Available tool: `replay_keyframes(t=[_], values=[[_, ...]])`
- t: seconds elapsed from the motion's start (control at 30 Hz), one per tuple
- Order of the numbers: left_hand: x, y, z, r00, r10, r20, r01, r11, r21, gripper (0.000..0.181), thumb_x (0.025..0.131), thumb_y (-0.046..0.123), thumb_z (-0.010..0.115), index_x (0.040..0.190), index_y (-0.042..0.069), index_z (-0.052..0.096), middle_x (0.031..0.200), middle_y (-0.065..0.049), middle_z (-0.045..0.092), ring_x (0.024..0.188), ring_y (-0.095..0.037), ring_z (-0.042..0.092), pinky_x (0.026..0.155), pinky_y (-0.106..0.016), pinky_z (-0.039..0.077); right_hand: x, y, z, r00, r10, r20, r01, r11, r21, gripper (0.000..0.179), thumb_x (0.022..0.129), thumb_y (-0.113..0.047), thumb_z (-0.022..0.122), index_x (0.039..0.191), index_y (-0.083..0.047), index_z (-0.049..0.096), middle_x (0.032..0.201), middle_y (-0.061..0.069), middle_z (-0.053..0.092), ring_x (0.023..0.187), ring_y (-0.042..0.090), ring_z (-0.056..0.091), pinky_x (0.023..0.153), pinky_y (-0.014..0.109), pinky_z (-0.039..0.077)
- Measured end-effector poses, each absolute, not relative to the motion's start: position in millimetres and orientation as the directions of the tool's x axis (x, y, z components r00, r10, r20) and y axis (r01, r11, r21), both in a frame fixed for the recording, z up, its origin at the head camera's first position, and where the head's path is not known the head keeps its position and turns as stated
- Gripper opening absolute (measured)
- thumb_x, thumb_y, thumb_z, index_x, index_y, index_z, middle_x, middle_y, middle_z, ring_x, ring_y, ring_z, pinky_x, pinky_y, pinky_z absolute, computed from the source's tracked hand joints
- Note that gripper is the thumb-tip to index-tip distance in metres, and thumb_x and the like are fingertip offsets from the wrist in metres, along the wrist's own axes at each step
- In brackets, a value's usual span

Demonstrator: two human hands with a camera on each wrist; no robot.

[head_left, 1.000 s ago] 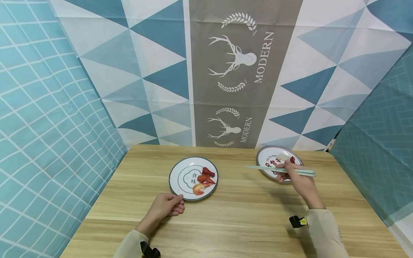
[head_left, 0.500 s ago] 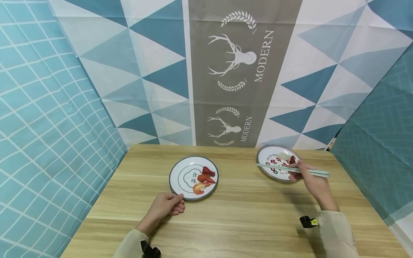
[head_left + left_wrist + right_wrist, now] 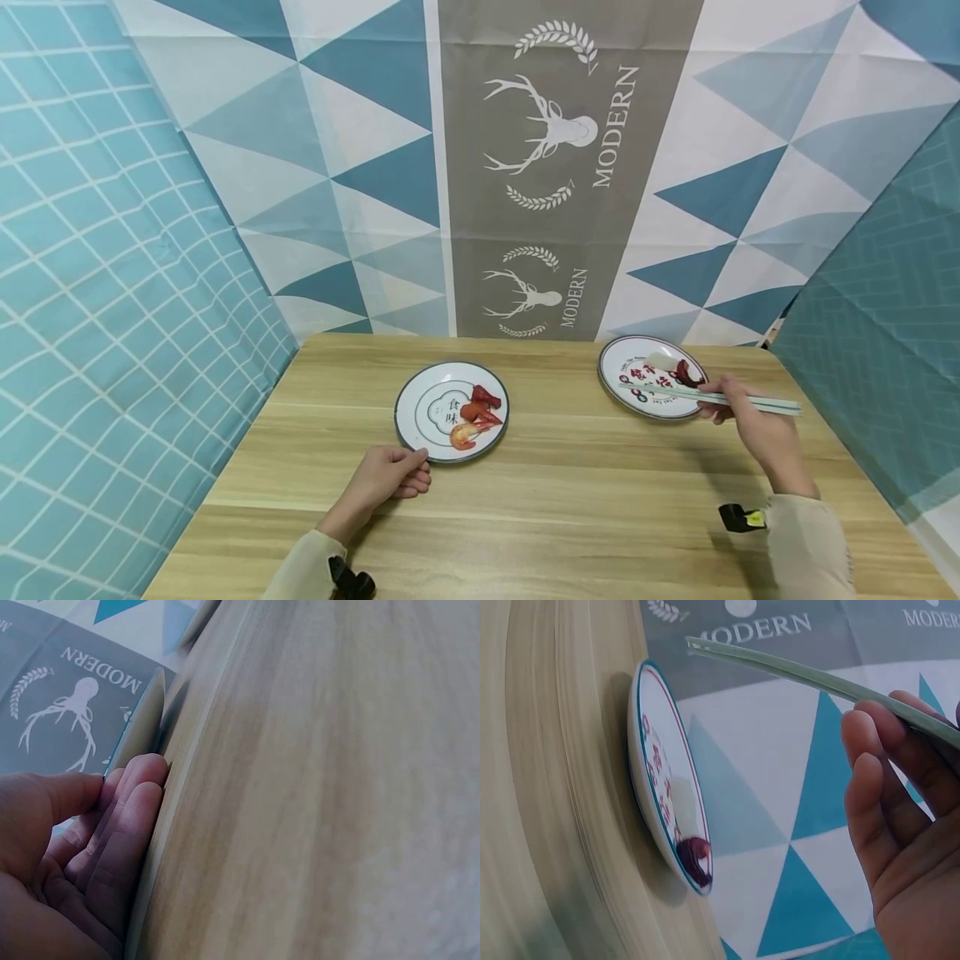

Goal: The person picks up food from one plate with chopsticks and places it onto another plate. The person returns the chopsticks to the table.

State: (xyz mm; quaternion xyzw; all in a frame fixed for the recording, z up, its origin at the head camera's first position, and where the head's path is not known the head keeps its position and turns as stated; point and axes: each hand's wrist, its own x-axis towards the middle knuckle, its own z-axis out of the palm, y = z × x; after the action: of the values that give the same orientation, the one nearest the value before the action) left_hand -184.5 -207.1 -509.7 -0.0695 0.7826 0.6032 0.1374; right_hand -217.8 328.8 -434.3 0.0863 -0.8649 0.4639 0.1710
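Observation:
My left hand (image 3: 388, 480) pinches the near rim of a blue-rimmed white plate (image 3: 417, 417) between thumb and fingers; the left wrist view shows the thumb (image 3: 75, 793) on its edge. Food lies on that plate's right side: a dark red piece (image 3: 486, 397), an orange-red piece (image 3: 476, 411) and a shrimp (image 3: 467, 435). Pale green chopsticks (image 3: 765, 405) are held in my right hand (image 3: 761, 425), tips close together with nothing between them. They pass above a second white plate (image 3: 615, 367), which bears a pale piece (image 3: 662, 361) and a dark red curled piece (image 3: 686, 372).
Both plates stand on a wooden table (image 3: 525, 517). Patterned cloth (image 3: 375, 167) hangs behind it, a blue grid sheet (image 3: 112, 292) on the left and a teal sheet (image 3: 877, 333) on the right.
My right hand has moved right with the chopsticks, uncovering more of the right plate and its dark red piece. The left hand stays at its plate's rim.

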Motion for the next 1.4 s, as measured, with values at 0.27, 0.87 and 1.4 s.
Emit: replay_keyframes(t=[0.27, 0.87, 1.4], values=[[-184.4, -207.2, -509.1, -0.953, 0.064, -0.298, -0.271, 0.263, 0.926, 0.038, 0.103, 0.031, 0.063, 0.095, -0.005, 0.074, 0.077, -0.007, 0.076, 0.067, -0.012, 0.073, 0.064, -0.026, 0.064, -213.8, 345.8, -433.1, -0.931, 0.008, 0.366, -0.303, 0.546, -0.781, 0.05, 0.113, -0.028, 0.039, 0.109, 0.011, 0.069, 0.081, -0.004, 0.076, 0.071, 0.005, 0.07, 0.06, 0.022, 0.06], [-183.7, -206.9, -509.6, -0.952, 0.045, -0.304, -0.281, 0.278, 0.919, 0.038, 0.103, 0.032, 0.063, 0.094, -0.003, 0.074, 0.077, -0.007, 0.076, 0.067, -0.013, 0.073, 0.064, -0.027, 0.064, -207.5, 363.6, -428.3, -0.919, 0.1, 0.382, -0.261, 0.573, -0.777, 0.047, 0.111, -0.032, 0.044, 0.123, 0.006, 0.069, 0.085, -0.02, 0.075, 0.072, 0.003, 0.069, 0.064, 0.014, 0.057], [-184.3, -206.6, -509.8, -0.95, 0.048, -0.309, -0.286, 0.265, 0.921, 0.038, 0.103, 0.032, 0.063, 0.095, -0.004, 0.074, 0.077, -0.006, 0.076, 0.067, -0.012, 0.073, 0.064, -0.026, 0.064, -211.0, 379.7, -428.5, -0.939, 0.077, 0.336, -0.22, 0.617, -0.756, 0.038, 0.111, -0.035, 0.046, 0.114, -0.008, 0.073, 0.08, -0.018, 0.073, 0.072, 0.002, 0.068, 0.062, 0.015, 0.057]])
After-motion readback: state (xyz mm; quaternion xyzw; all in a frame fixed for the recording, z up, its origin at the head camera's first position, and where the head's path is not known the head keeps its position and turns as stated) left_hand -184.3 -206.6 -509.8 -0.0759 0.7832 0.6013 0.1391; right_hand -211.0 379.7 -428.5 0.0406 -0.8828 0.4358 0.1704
